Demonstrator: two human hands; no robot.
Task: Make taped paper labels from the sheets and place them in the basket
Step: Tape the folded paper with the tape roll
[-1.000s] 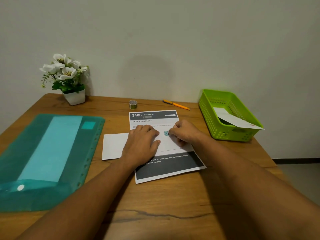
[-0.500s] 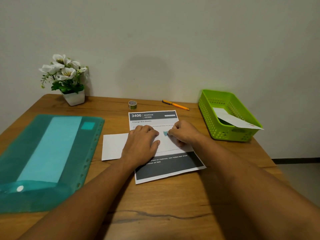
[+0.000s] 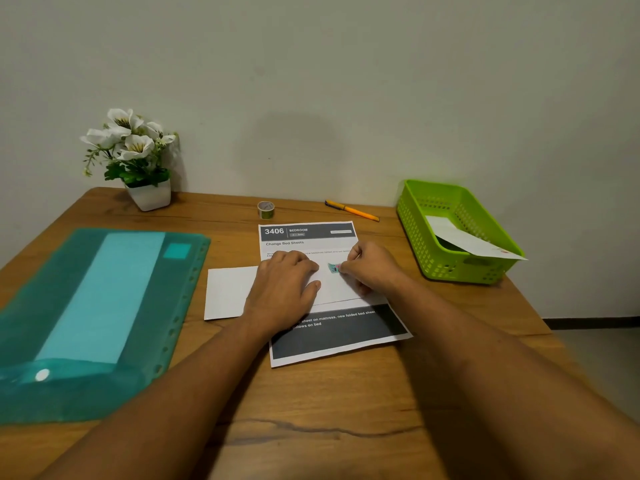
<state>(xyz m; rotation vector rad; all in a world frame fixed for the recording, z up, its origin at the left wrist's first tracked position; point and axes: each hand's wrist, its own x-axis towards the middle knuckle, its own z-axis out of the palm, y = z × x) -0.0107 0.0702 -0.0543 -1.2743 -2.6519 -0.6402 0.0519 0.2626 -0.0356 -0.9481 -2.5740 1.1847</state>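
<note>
A folded white paper (image 3: 228, 292) lies across a printed sheet (image 3: 332, 337) headed "3406 Bedroom" in the middle of the table. My left hand (image 3: 284, 292) rests flat on the folded paper, fingers nearly straight. My right hand (image 3: 370, 268) has curled fingers, and its fingertips press a small patterned piece of tape (image 3: 334, 268) onto the paper. A small tape roll (image 3: 266, 209) stands behind the sheet. The green basket (image 3: 415, 220) at the right holds one folded white label (image 3: 471, 242).
A teal plastic sleeve (image 3: 86, 317) with paper inside covers the table's left side. A white pot of flowers (image 3: 138, 161) stands at the back left by the wall. An orange pen (image 3: 351, 210) lies behind the sheet. The table's right edge runs just past the basket.
Both hands stay almost where they were. My right fingertips have shifted slightly on the tape piece.
</note>
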